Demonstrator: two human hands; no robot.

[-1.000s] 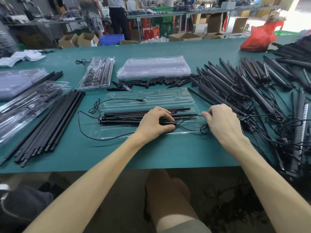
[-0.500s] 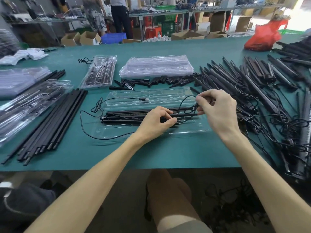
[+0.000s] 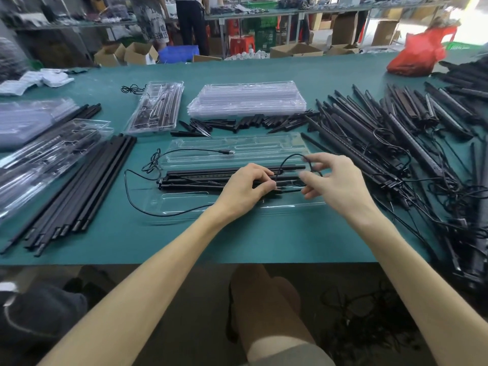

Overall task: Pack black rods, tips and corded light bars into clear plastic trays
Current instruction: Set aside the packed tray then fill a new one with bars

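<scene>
A clear plastic tray [image 3: 237,147] lies in front of me on the green table. Black rods and a light bar [image 3: 206,178] sit side by side in its middle slots. My left hand [image 3: 245,187] pinches the black cord [image 3: 293,157] against the bars near their right half. My right hand [image 3: 335,178] hovers over the tray's right end and pinches a raised loop of that cord between thumb and forefinger. More of the cord trails off the tray's left end, and its USB plug [image 3: 229,152] rests on the tray's upper part.
Black rods [image 3: 79,191] lie in a row at the left beside filled trays [image 3: 47,159]. A stack of clear trays [image 3: 247,99] and loose black tips [image 3: 253,122] lie beyond. A tangled pile of corded light bars [image 3: 412,133] fills the right. People stand at far benches.
My right hand lifted from the tray's right end, drew the cord up into a loop, then shifted slightly toward my left hand. My left hand stayed pinned on the bars.
</scene>
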